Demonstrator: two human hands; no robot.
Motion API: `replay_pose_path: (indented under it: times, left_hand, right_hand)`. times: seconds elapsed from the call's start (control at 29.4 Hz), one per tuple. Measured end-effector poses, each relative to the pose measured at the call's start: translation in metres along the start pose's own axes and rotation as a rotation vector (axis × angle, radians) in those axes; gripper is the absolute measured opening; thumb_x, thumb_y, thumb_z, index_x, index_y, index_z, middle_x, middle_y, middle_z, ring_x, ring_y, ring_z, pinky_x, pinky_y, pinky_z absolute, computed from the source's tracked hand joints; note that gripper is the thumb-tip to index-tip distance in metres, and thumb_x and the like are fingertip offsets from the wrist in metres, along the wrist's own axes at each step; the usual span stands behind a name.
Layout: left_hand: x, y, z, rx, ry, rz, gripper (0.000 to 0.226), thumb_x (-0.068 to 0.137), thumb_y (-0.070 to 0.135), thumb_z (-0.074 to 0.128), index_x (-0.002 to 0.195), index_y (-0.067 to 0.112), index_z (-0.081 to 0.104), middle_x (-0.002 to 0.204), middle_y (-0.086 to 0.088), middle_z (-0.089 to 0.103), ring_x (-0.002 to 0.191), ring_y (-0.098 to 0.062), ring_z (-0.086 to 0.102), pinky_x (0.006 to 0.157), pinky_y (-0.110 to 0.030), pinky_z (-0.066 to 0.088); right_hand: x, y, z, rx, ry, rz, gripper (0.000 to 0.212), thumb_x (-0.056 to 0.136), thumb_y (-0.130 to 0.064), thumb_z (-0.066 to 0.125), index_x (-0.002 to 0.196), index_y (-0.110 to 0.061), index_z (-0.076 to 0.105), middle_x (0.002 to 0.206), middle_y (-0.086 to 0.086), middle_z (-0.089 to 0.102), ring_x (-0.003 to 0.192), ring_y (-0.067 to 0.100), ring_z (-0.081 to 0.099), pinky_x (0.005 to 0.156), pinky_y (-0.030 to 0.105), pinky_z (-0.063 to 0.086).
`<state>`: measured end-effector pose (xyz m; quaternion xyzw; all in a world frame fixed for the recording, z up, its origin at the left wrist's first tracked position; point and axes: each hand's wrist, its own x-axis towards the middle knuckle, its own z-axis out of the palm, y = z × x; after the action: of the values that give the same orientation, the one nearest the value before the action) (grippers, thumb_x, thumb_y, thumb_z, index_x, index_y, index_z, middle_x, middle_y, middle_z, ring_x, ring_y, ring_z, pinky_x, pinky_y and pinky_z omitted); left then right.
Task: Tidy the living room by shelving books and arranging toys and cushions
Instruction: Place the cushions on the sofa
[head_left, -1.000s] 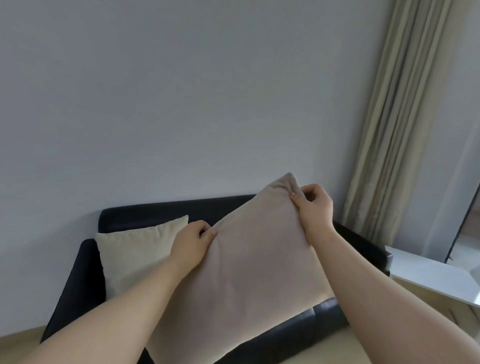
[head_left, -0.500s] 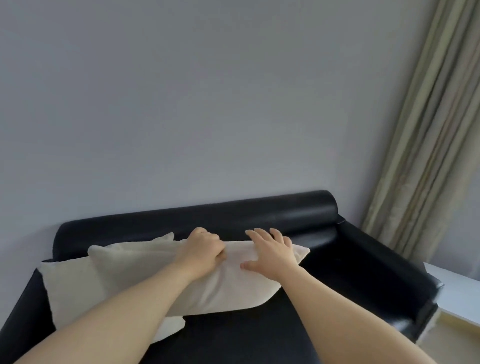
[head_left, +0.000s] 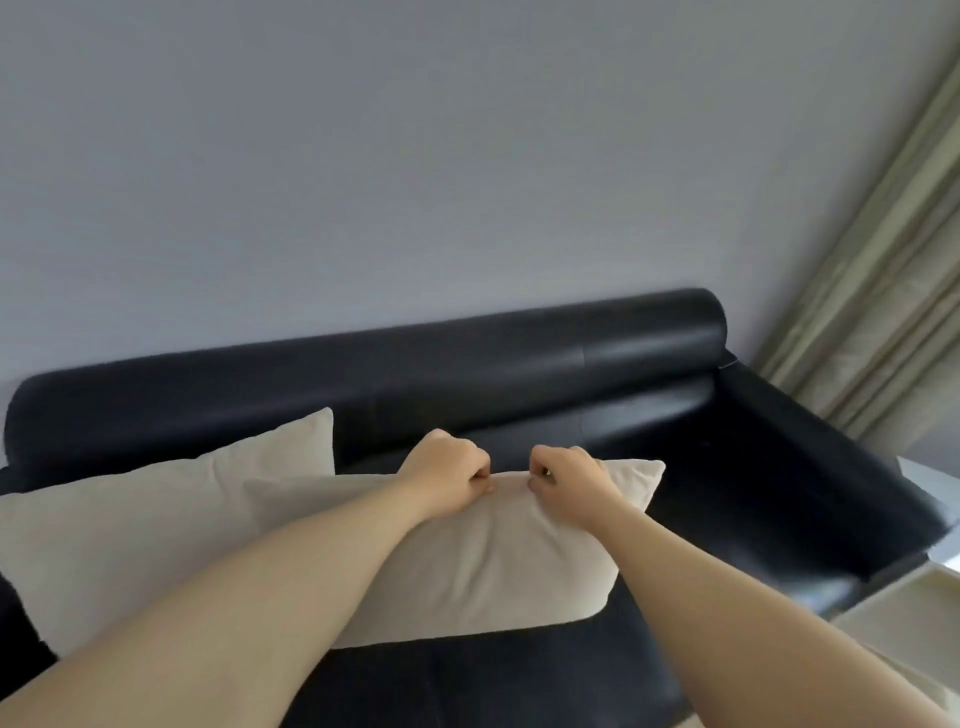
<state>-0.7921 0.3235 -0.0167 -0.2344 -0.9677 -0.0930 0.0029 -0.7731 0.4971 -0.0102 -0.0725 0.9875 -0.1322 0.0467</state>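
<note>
A beige cushion (head_left: 498, 566) stands on the seat of a black leather sofa (head_left: 519, 364). My left hand (head_left: 447, 470) and my right hand (head_left: 566, 480) sit close together on its top edge, and each pinches the fabric there with curled fingers. A second, paler cushion (head_left: 156, 514) leans against the sofa back at the left, partly overlapped by the beige one and by my left forearm.
A plain grey wall rises behind the sofa. Beige curtains (head_left: 883, 270) hang at the right. A white table (head_left: 930, 587) stands beside the sofa's right armrest (head_left: 831, 467). The right half of the sofa seat holds nothing.
The beige cushion came down from being held up onto the sofa seat. My right hand went from lying flat on it to pinching its top edge beside my left hand.
</note>
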Motion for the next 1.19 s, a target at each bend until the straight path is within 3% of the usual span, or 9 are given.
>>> replay_pose_path:
  times: [0.1,0.31,0.44,0.58,0.68,0.85,0.95,1.06,1.19]
  left_hand:
    - [0.02,-0.01,0.039,-0.05,-0.087,-0.014,0.028,0.095,0.036,0.05,0.102,0.014,0.066,0.107,-0.002,0.065,0.103,-0.026,0.056,0.078,-0.027,0.036]
    - [0.063,-0.02,0.082,0.008,-0.214,0.02,0.027,0.098,0.029,0.043,0.105,0.012,0.062,0.109,-0.004,0.062,0.102,-0.026,0.055,0.082,-0.027,0.032]
    - [0.099,-0.026,0.111,-0.03,-0.295,-0.06,0.025,0.098,0.027,0.042,0.103,0.011,0.061,0.108,-0.005,0.061,0.099,-0.026,0.057,0.085,-0.028,0.035]
    - [0.117,-0.035,0.134,-0.056,-0.348,-0.125,0.024,0.098,0.028,0.044,0.101,0.012,0.061,0.106,-0.003,0.06,0.101,-0.023,0.056,0.078,-0.027,0.033]
    - [0.129,-0.051,0.159,-0.029,-0.364,-0.198,0.027,0.1,0.031,0.039,0.108,0.015,0.059,0.109,0.0,0.058,0.107,-0.019,0.052,0.088,-0.029,0.034]
    - [0.143,-0.051,0.193,0.047,-0.315,-0.368,0.028,0.099,0.024,0.037,0.122,0.024,0.053,0.112,0.005,0.055,0.108,-0.018,0.049,0.097,-0.035,0.029]
    - [0.146,-0.061,0.208,0.014,-0.311,-0.478,0.03,0.1,0.029,0.035,0.127,0.029,0.049,0.121,0.006,0.053,0.117,-0.019,0.044,0.105,-0.04,0.023]
    - [0.135,-0.08,0.211,-0.014,-0.452,-0.521,0.049,0.093,0.044,0.046,0.138,0.036,0.032,0.139,0.006,0.037,0.131,-0.021,0.031,0.111,-0.054,0.012]
    - [0.115,-0.104,0.218,0.117,-0.533,-0.625,0.099,0.072,0.05,0.07,0.145,0.035,0.005,0.148,0.001,0.021,0.138,-0.026,0.021,0.107,-0.063,0.018]
  right_hand:
    - [0.019,0.012,0.024,-0.066,-0.082,0.002,0.008,0.096,-0.019,0.041,0.088,-0.02,0.043,0.084,-0.002,0.046,0.1,0.024,0.044,0.08,0.034,0.031]
    - [0.059,0.044,0.061,-0.106,-0.146,0.022,0.011,0.097,-0.017,0.036,0.087,-0.02,0.039,0.095,0.003,0.058,0.098,0.024,0.042,0.08,0.036,0.031]
    - [0.1,0.072,0.077,-0.073,-0.253,-0.01,0.013,0.095,-0.009,0.034,0.086,-0.018,0.039,0.081,0.001,0.047,0.088,0.021,0.032,0.081,0.036,0.029]
    - [0.131,0.09,0.094,-0.007,-0.356,-0.056,0.015,0.094,-0.007,0.033,0.093,-0.015,0.046,0.079,-0.001,0.039,0.086,0.023,0.036,0.084,0.034,0.03]
    - [0.164,0.097,0.114,-0.044,-0.419,-0.127,0.02,0.094,-0.006,0.034,0.1,-0.017,0.049,0.075,-0.004,0.034,0.083,0.021,0.032,0.086,0.03,0.032]
    - [0.2,0.107,0.15,-0.101,-0.378,-0.173,0.017,0.091,-0.003,0.039,0.091,-0.02,0.041,0.078,-0.003,0.045,0.09,0.021,0.039,0.077,0.029,0.027]
    - [0.218,0.11,0.168,-0.16,-0.337,-0.229,0.02,0.089,-0.002,0.042,0.086,-0.021,0.037,0.073,-0.005,0.043,0.083,0.019,0.033,0.074,0.03,0.025]
    - [0.231,0.112,0.177,-0.213,-0.306,-0.259,0.02,0.089,-0.003,0.045,0.09,-0.022,0.04,0.074,-0.005,0.043,0.085,0.021,0.038,0.075,0.03,0.024]
    - [0.253,0.108,0.184,-0.255,-0.343,-0.32,0.026,0.091,-0.006,0.045,0.113,-0.02,0.046,0.105,0.0,0.055,0.103,0.023,0.046,0.082,0.031,0.03]
